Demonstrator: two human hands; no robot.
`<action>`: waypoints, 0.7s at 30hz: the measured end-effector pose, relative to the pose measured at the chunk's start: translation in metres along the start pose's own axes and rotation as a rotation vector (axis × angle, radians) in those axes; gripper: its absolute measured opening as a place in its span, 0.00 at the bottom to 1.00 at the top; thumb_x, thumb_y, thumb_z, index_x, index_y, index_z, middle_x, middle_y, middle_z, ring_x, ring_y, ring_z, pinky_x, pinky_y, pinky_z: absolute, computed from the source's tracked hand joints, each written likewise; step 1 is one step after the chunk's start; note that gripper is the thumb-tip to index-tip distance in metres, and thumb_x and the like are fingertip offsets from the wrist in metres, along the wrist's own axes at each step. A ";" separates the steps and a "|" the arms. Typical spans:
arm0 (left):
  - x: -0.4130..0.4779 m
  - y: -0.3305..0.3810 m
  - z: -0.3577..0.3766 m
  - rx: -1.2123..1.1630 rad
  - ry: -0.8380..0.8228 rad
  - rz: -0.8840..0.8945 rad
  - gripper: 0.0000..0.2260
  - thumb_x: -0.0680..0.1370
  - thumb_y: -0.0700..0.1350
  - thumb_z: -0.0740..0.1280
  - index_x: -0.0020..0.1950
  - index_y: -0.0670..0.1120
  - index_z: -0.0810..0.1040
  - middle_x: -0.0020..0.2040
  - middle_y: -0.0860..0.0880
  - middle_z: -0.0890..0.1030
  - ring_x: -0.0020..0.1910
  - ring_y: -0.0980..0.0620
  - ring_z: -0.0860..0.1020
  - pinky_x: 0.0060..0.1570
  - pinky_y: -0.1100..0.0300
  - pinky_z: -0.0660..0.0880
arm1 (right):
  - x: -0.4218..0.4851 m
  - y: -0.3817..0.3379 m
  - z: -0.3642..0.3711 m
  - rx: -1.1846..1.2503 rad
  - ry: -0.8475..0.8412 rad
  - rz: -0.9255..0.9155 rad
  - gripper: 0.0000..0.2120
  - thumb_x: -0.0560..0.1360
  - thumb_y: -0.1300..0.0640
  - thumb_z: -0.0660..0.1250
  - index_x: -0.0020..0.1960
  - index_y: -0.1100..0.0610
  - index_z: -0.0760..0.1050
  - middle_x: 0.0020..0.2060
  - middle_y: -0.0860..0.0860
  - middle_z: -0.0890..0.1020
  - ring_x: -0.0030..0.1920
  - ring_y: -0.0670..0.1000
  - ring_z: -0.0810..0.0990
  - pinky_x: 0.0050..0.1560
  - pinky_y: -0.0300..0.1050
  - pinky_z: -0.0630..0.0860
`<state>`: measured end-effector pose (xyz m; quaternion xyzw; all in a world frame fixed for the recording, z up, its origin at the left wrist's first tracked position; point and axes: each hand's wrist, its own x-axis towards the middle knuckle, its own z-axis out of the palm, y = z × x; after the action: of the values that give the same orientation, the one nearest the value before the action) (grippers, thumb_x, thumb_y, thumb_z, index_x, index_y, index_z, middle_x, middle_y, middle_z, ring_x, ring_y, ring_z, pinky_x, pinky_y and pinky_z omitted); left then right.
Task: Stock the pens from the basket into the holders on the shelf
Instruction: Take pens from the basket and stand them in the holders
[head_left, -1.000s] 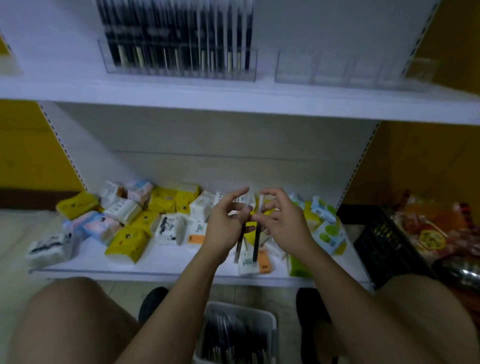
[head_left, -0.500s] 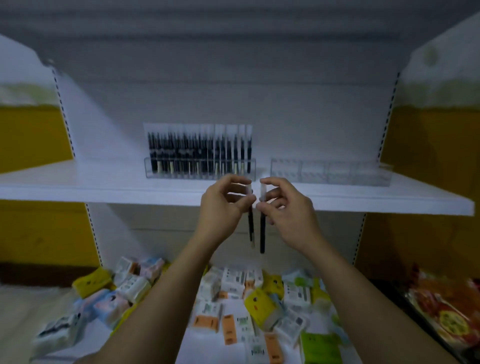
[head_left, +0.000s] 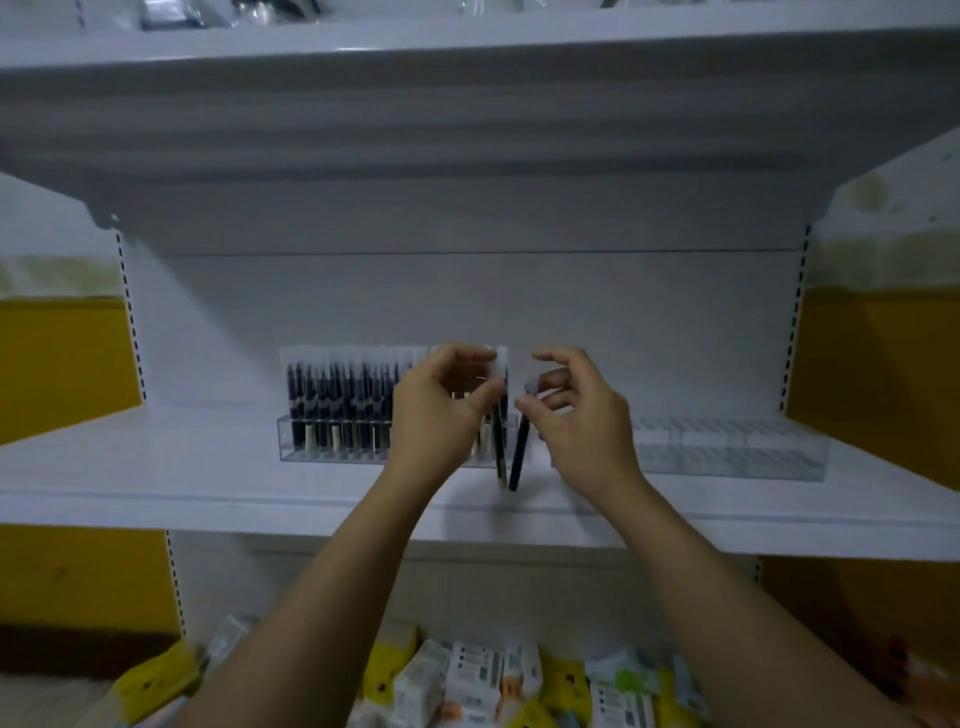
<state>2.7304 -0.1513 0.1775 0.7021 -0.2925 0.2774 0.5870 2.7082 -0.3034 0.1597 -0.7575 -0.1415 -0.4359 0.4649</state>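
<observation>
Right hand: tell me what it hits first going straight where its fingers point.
Likely the left hand and the pen it pinches, close beside; if depth differs, the filled pen holder behind.

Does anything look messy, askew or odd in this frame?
The small packets at the bottom of the view lie jumbled, tilted every way, not in rows. The stocked pens stand upright in the left holder; the right holder is empty. The left hand pinches a near-upright pen, the right hand a slanted pen.
</observation>
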 end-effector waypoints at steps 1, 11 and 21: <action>0.007 -0.001 -0.001 -0.003 0.001 0.009 0.09 0.73 0.42 0.73 0.52 0.51 0.79 0.46 0.54 0.82 0.46 0.57 0.81 0.50 0.54 0.81 | 0.009 0.001 0.001 -0.003 0.008 -0.015 0.19 0.72 0.58 0.74 0.55 0.40 0.71 0.42 0.42 0.79 0.40 0.40 0.80 0.38 0.30 0.76; 0.077 -0.011 0.010 -0.010 0.048 0.027 0.09 0.75 0.43 0.72 0.53 0.52 0.79 0.47 0.55 0.82 0.47 0.59 0.81 0.50 0.57 0.81 | 0.073 0.026 0.023 -0.021 0.070 -0.076 0.19 0.73 0.59 0.73 0.56 0.43 0.70 0.40 0.39 0.76 0.38 0.34 0.78 0.35 0.24 0.71; 0.095 -0.035 0.027 0.114 0.035 0.032 0.08 0.76 0.44 0.70 0.53 0.54 0.76 0.45 0.61 0.78 0.44 0.63 0.78 0.39 0.72 0.75 | 0.082 0.052 0.037 -0.040 0.050 -0.020 0.17 0.73 0.59 0.73 0.59 0.49 0.74 0.40 0.39 0.76 0.38 0.34 0.78 0.34 0.24 0.71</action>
<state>2.8214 -0.1815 0.2197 0.7247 -0.2772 0.3150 0.5466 2.8077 -0.3160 0.1877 -0.7542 -0.1287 -0.4619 0.4487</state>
